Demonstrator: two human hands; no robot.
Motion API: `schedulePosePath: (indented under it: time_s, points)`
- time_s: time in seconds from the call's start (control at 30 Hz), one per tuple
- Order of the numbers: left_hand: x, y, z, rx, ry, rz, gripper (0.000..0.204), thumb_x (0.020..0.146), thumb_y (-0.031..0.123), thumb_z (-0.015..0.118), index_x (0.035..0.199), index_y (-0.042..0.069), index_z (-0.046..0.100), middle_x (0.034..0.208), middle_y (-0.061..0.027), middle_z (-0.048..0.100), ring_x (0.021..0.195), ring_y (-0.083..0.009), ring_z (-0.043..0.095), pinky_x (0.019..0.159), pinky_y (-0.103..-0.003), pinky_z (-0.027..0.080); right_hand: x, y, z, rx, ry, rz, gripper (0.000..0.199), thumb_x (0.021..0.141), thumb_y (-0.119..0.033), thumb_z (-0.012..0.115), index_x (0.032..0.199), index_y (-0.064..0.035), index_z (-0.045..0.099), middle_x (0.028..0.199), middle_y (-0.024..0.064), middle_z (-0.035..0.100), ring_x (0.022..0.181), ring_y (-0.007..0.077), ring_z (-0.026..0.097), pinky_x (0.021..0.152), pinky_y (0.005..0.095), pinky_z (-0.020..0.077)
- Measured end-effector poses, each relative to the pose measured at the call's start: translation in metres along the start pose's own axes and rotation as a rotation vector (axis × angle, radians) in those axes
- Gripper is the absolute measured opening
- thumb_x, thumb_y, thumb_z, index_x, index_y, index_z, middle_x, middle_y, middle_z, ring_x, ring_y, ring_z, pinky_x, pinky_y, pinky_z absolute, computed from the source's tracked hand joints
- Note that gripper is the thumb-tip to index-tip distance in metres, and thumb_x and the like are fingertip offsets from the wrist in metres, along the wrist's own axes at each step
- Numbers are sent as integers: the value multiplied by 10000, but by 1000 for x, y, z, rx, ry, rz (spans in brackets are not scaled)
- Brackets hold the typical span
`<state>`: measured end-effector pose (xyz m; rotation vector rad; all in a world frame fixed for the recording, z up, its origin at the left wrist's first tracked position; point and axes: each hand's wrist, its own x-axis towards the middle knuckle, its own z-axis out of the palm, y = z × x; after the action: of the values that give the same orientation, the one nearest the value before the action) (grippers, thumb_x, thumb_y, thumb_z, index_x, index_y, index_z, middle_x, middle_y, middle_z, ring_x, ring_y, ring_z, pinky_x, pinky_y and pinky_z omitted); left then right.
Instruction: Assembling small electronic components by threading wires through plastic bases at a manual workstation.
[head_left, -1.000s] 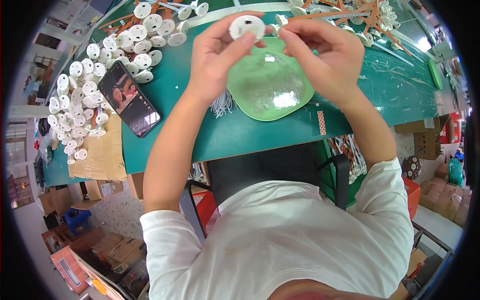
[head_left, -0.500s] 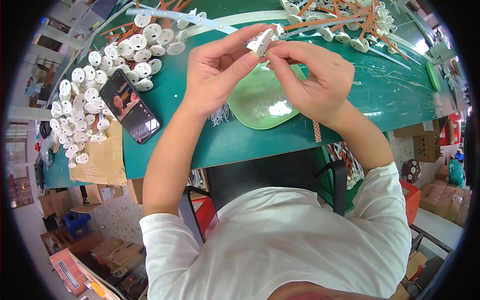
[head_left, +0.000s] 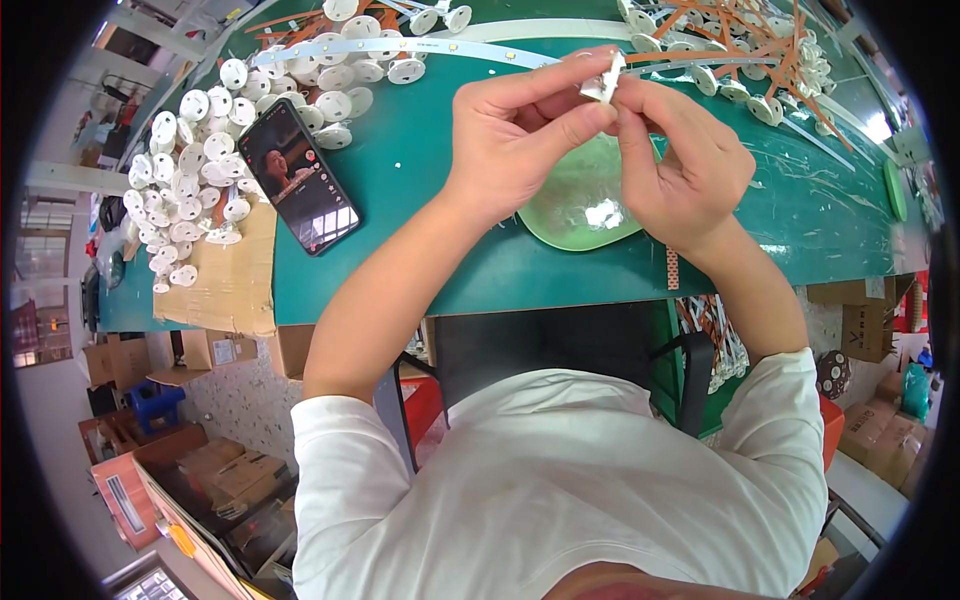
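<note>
Above a pale green dish (head_left: 572,212), my two hands meet at a small white plastic part (head_left: 602,84). My left hand (head_left: 512,140) pinches it between thumb and index finger. My right hand (head_left: 685,160) is closed too, its thumb and fingertips pressed against the part's right side. A white LED strip (head_left: 450,47) with small yellow squares reaches in from the left and passes behind my left index finger. Another strip (head_left: 700,63) shows right of my right hand; whether the two are one is hidden. The hidden fingertips obscure the part's lower edge.
White round-based pieces (head_left: 190,160) lie heaped at left, partly on cardboard (head_left: 235,265). Beside them lies a phone (head_left: 300,180) with a lit screen. More pieces with orange strips (head_left: 740,50) cover the back right. A perforated copper-coloured strip (head_left: 672,268) lies near the green table's (head_left: 560,280) front edge.
The whole view has shifted, so table things appear farther right. The white part, earlier showing its round face, is now turned more edge-on. Both hands keep their hold.
</note>
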<state>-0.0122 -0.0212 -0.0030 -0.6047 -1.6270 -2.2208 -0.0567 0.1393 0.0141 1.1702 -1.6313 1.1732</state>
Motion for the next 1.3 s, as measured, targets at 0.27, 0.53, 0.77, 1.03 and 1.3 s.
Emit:
schedulePosePath:
  time_s: [0.27,0.53,0.77,1.03,1.3]
  points:
    - [2,18,-4,244,33,17,349,879,-32,716,1224,21,693,1259,-136,676,989,-159,705,887,-290,589,5,-2,7,-8,1,3,155,765,92,719,898,18,689,829,109,732,685,227,714,610,279,568]
    - [7,28,-8,268,-64,-42,356,894,14,721,1244,72,706,957,-29,736,826,-41,634,734,-195,510,-5,6,-4,6,-116,-6,170,850,73,703,1020,61,705,910,142,737,804,170,734,655,257,586]
    - [69,127,-94,1262,-73,-2,309,1007,276,575,1195,64,698,918,-85,754,864,-142,738,758,-280,537,6,3,-6,238,-75,263,177,890,-12,689,1058,38,706,904,126,740,791,166,722,712,279,583]
    - [104,169,-169,1955,-123,-370,353,935,306,586,1208,97,669,893,-203,696,789,-300,689,771,-365,525,-2,12,-5,288,-413,174,78,839,-75,743,818,-8,711,783,94,719,643,207,671,575,286,527]
    - [92,149,-183,2151,-72,-230,383,890,352,639,1184,110,674,971,-168,729,927,-403,684,835,-494,533,2,15,5,293,-459,247,70,843,-83,741,817,-23,716,768,61,717,634,175,669,571,285,533]
